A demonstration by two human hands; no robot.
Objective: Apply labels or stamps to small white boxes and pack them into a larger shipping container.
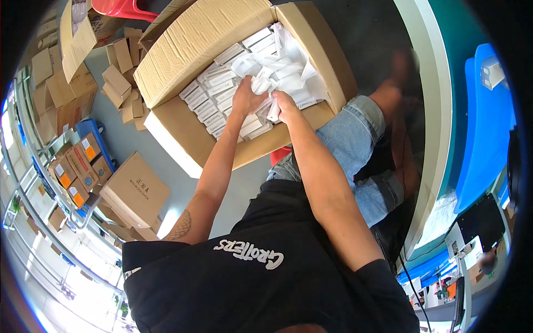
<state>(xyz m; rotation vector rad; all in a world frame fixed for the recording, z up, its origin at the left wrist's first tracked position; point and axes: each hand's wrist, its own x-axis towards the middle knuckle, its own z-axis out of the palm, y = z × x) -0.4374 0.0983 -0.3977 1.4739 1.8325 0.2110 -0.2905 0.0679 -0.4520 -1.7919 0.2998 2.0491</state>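
A large open cardboard box point(183, 139) rests on my lap, packed with rows of small white boxes point(208, 94). Crumpled white plastic wrapping point(288, 69) lies over the boxes on the right side. My left hand point(246, 98) reaches into the box and grips a fold of that wrapping near its lower edge. My right hand point(283, 105) is closed on the wrapping too, just right of the left hand, above the box's near wall. The small boxes under the wrapping are partly hidden.
Several small brown cartons point(119, 77) lie scattered on the grey floor at the left. A closed brown carton point(136, 191) and orange-labelled cartons point(80, 166) sit lower left by a metal rack point(33, 166). A red stool point(119, 8) is at the top. A teal-edged table point(438, 111) runs along the right.
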